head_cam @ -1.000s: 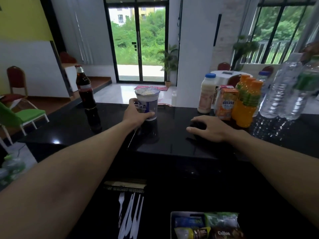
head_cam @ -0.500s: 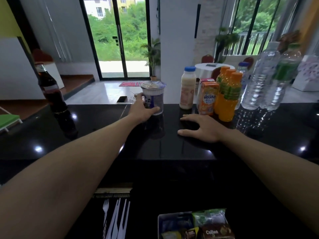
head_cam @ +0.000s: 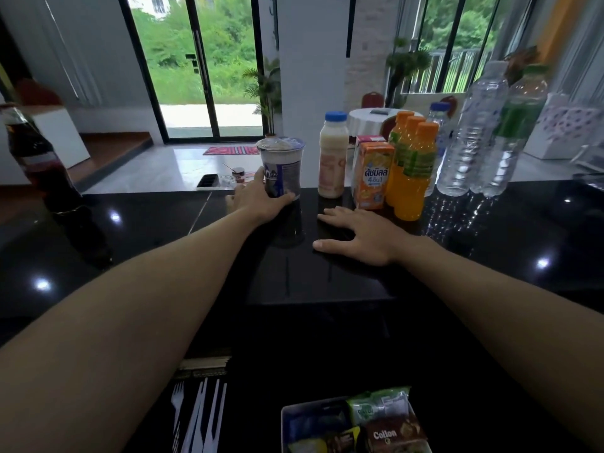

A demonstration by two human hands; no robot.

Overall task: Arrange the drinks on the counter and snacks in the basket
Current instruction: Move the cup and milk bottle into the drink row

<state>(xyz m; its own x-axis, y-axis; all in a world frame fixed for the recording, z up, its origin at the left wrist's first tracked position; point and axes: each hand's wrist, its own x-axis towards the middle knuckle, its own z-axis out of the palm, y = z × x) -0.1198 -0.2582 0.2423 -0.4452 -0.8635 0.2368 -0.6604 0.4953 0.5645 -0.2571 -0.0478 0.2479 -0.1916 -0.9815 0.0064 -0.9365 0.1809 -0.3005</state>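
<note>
- Left hand (head_cam: pixel 261 201) grips the cup (head_cam: pixel 281 167) low on its side. The cup is upright on the counter (head_cam: pixel 490 256), at the left end of the drinks row, just beside the milk bottle (head_cam: pixel 333 155).
- Right hand (head_cam: pixel 359 237) lies flat on the counter with fingers straight, holding nothing, just in front of the carton (head_cam: pixel 374 174).
- Row along the far edge, packed close: milk bottle, carton, orange bottles (head_cam: pixel 411 165), water bottles (head_cam: pixel 474 132).
- Cola bottle (head_cam: pixel 36 158) stands alone at far left, well apart from the row.
- Basket (head_cam: pixel 285 420) is at the bottom edge with snacks inside — a Collon pack (head_cam: pixel 392 434), a green pack (head_cam: pixel 379 407) and others too dark to tell.
- White cutlery (head_cam: pixel 196 416) lies left of the basket.
- Progress, as a judgement: the snack part looks done or close, with no loose snacks in view.
- Drinks are mostly grouped, and the cup looks like the one being placed now.
- Likely left: let go of the cup and bring the cola over to the row — can't tell if more drinks sit out of frame.
</note>
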